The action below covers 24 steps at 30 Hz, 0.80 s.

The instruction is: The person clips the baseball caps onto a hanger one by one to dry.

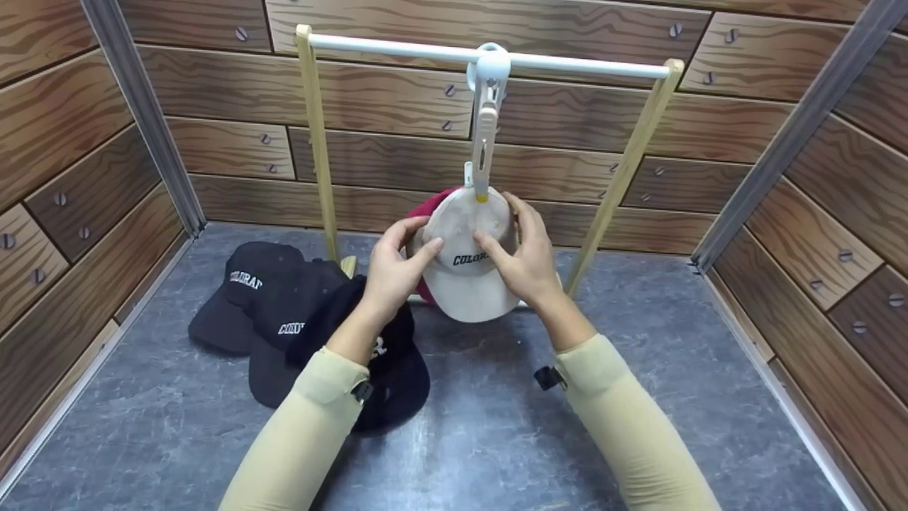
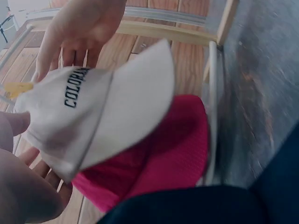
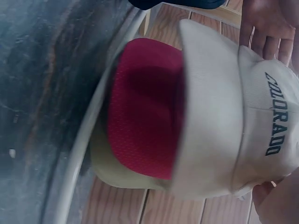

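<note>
A white cap (image 1: 474, 294) with dark COLORADO lettering hangs from a clothespin-like clip (image 1: 485, 142) on the rack. My left hand (image 1: 394, 262) grips its left side, thumb on the front and fingers around the edge. On the opposite side my right hand (image 1: 526, 261) holds it the same way, its thumb beside the lettering. Behind the white cap is a red cap (image 2: 180, 144), largely covered in the head view. The right wrist view also shows an olive cap brim (image 3: 121, 176) behind the red one.
A white rail (image 1: 582, 66) on wooden posts (image 1: 320, 142) carries the clip. Several black caps (image 1: 241, 284) lie overlapping on the grey floor (image 1: 482, 440) at the left, partly behind my left forearm. Wood-patterned walls (image 1: 816, 177) enclose the space.
</note>
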Tool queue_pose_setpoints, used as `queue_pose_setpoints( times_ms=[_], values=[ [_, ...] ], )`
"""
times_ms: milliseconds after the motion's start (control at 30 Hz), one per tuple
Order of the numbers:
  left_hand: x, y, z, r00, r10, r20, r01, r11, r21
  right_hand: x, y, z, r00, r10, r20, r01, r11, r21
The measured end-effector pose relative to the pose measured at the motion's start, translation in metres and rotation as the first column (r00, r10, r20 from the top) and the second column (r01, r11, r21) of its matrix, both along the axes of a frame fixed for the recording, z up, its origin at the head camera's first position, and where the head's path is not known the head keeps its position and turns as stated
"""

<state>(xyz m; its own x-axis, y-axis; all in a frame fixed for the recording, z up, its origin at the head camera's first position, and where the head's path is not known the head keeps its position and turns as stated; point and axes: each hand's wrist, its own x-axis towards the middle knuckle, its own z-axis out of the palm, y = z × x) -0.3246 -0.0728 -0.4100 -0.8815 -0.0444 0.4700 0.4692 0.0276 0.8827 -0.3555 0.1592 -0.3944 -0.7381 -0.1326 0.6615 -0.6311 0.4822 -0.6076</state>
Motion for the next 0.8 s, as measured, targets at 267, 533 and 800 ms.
queue_pose_setpoints(
  times_ms=[267,533,800],
  values=[
    [0.009,-0.012,-0.014,0.999,0.016,0.052,-0.005,0.980,-0.198,0.009,0.011,-0.023,0.999,0.013,0.036,-0.013,1.000,-0.005],
    [0.019,-0.023,-0.026,0.991,-0.026,0.134,0.057,0.972,-0.230,0.019,0.016,-0.040,0.996,0.033,0.083,-0.027,0.997,-0.074],
    [0.034,-0.033,-0.031,0.997,-0.024,0.077,0.048,0.942,-0.331,0.026,0.020,-0.053,0.991,0.049,0.126,-0.034,0.993,-0.117]
  ],
)
